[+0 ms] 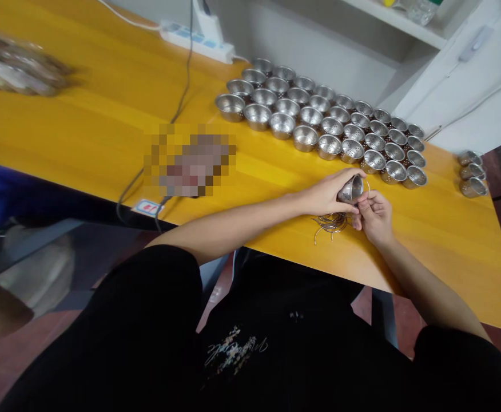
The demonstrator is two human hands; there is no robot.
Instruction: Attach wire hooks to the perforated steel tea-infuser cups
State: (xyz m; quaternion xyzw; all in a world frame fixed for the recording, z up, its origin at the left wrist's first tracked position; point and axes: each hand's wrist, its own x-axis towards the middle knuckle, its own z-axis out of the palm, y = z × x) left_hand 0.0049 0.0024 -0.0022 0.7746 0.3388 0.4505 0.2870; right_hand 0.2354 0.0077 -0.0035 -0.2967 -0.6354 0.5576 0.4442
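Note:
My left hand is wrapped round a small perforated metal cup, tilted with its opening toward the right. Beside the cup's rim, my right hand pinches a thin curved metal wire. A small pile of similar curved wires lies on the yellow table just below my left hand. Beyond my hands, several rows of metal cups stand with their openings up.
Three more cups stand at the table's right end. A power strip is at the back edge, with cables. A pixelated object and a label are to the left. Wrapped packages lie far left.

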